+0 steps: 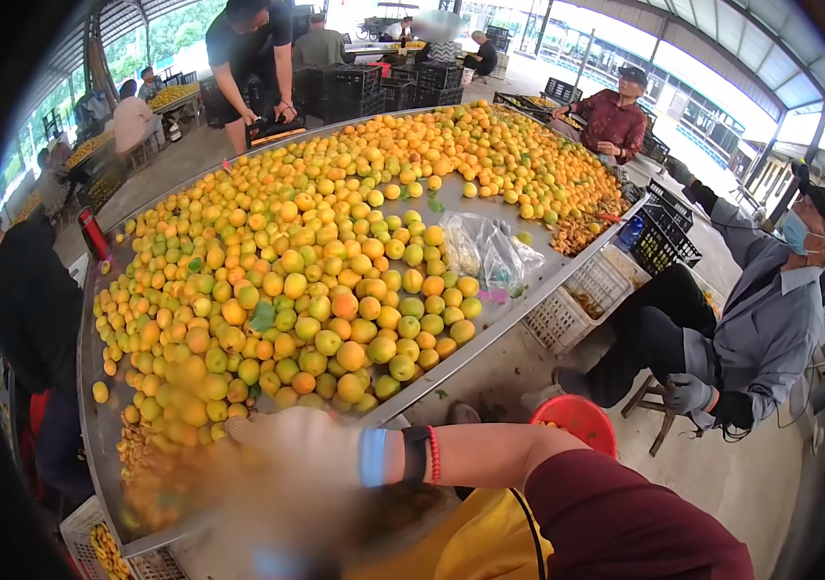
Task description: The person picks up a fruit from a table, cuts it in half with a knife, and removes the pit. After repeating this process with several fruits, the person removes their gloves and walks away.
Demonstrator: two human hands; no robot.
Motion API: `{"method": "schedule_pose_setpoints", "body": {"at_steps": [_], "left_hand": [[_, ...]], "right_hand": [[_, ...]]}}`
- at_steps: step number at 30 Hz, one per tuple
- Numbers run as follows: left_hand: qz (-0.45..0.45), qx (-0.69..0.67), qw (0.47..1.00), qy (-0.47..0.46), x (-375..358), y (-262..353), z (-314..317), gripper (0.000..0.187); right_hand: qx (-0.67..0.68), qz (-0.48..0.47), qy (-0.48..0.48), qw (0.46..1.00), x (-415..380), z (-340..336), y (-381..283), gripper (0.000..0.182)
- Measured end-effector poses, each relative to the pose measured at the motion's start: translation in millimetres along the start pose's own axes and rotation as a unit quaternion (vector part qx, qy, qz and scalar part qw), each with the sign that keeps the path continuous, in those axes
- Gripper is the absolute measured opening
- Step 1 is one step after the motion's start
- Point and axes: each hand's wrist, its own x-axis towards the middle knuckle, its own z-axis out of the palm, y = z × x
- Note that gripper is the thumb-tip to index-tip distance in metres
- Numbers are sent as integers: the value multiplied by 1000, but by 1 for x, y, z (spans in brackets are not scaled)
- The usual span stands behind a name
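A wide heap of yellow, orange and green fruit (287, 271) covers the metal table (432, 382). Close to its near edge is my right hand (301, 445), pale and smeared, with a blue cuff, a dark band and a red bead bracelet at the wrist. It reaches the fruit at the near left; its fingers and anything in them are too blurred to make out. Below it, a blurred pale shape with a bit of blue may be my left hand (267, 527); its fingers cannot be told apart. Split fruit pieces (156, 478) lie at the table's near left corner.
Clear plastic bags (490, 246) lie on the table. Beside it are a red bucket (577, 420), a white crate (587, 295) and black crates (664, 227). A person in grey (761, 309) sits at the right; others stand around. A red flask (93, 234) is at the left.
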Motion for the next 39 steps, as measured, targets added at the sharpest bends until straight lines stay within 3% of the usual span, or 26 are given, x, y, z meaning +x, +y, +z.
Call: {"method": "schedule_pose_setpoints", "body": {"at_steps": [2, 4, 5, 7, 9, 10, 11, 12, 13, 14, 15, 17, 18, 20, 21, 23, 29, 32, 34, 35, 37, 38, 39], "left_hand": [[-8, -11, 999, -48, 2, 0, 5, 52], [18, -19, 994, 108, 8, -10, 16, 51], [16, -18, 994, 110, 12, -13, 6, 51], [-108, -96, 979, -147, 20, -8, -27, 50], [-51, 5, 993, 107, 17, -10, 12, 49], [-20, 167, 983, 79, 16, -4, 10, 49], [5, 324, 945, 54, 15, 2, 6, 50], [153, 491, 856, 58, 16, -9, 4, 51], [282, 635, 717, 59, 17, -12, 7, 53], [177, 563, 807, -15, 12, 2, 4, 53], [181, 563, 807, 0, 11, 0, -2, 53], [327, 674, 661, -37, 15, -6, -4, 48], [332, 674, 659, -29, 11, -3, -4, 48], [87, 577, 812, -9, 3, 18, 20, 46], [102, 575, 812, -10, 9, 18, 15, 46], [81, 390, 917, -40, 14, 9, -4, 43], [40, 279, 959, -14, 21, -2, -12, 37], [68, 225, 972, -8, 19, 4, -1, 40], [177, 363, 915, 16, 26, -4, -7, 40], [6, 133, 990, 55, 14, 20, 23, 42], [-43, 109, 992, 44, 16, 19, 13, 46], [-62, 78, 992, 82, 17, 22, 21, 33], [-72, 102, 988, 95, 18, 24, 19, 33]], "right_hand": [[6, 6, 2, 1000, 1, 1, 0, 39], [-11, 7, 13, 1000, 3, 3, 2, 38], [-9, 9, 12, 1000, 4, 1, 8, 38], [16, -30, -43, 999, 12, 0, 21, 37], [32, 27, -88, 995, 14, -7, 19, 39], [45, 4, -77, 996, 13, -3, 30, 44], [58, -18, -67, 996, 13, 2, 41, 49], [51, 2, -71, 996, 13, 1, 40, 56], [43, 24, -74, 996, 14, 1, 38, 64], [44, 10, -86, 995, 14, 0, 38, 64], [36, 45, -117, 992, 14, -1, 37, 69], [56, 77, -151, 984, 15, 4, 42, 77], [83, 42, -127, 987, 15, 7, 45, 77], [105, -29, -70, 992, 12, 14, 50, 75], [98, -69, -36, 992, 14, 15, 51, 72], [62, -59, -55, 995, 17, -2, 30, 62], [28, -89, -42, 995, 22, -3, 25, 54], [21, -90, -50, 994, 28, -3, 21, 54], [17, -111, -8, 994, 32, 3, 22, 61], [21, -120, -25, 992, 35, 1, 21, 59], [33, -138, 9, 990, 37, 14, 30, 53], [36, -141, 6, 989, 38, 19, 33, 52], [68, -105, -43, 991, 39, 17, 31, 42]]}}
